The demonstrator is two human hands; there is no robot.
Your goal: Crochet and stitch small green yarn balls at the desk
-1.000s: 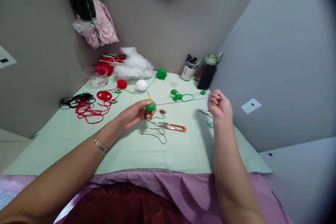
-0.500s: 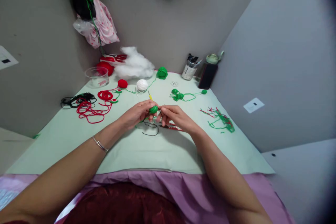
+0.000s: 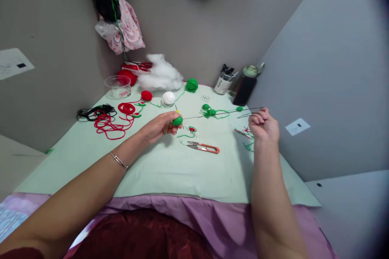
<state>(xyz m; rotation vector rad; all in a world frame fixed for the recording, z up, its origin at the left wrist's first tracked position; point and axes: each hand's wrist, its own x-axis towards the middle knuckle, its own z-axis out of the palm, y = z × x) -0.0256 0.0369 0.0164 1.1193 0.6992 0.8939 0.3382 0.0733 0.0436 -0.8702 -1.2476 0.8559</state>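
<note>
On the near middle of the bench (image 3: 182,178) lay orange-handled snips (image 3: 216,150), blades pointing left, with a small red-and-green piece (image 3: 192,129) just beyond. Farther in, the left hand (image 3: 162,127) pinched a green crocheted piece (image 3: 177,121) at the middle, above the bench, while the right hand (image 3: 263,125), well apart to the right, was closed on a dark thread (image 3: 194,117) that ran nearly straight between the two hands. Beyond them, a white yarn ball (image 3: 168,98) sat between a red yarn ball (image 3: 146,95) on its left and a green yarn ball (image 3: 191,85) farther off to its right, with white stuffing (image 3: 161,75) at the far side.
</note>
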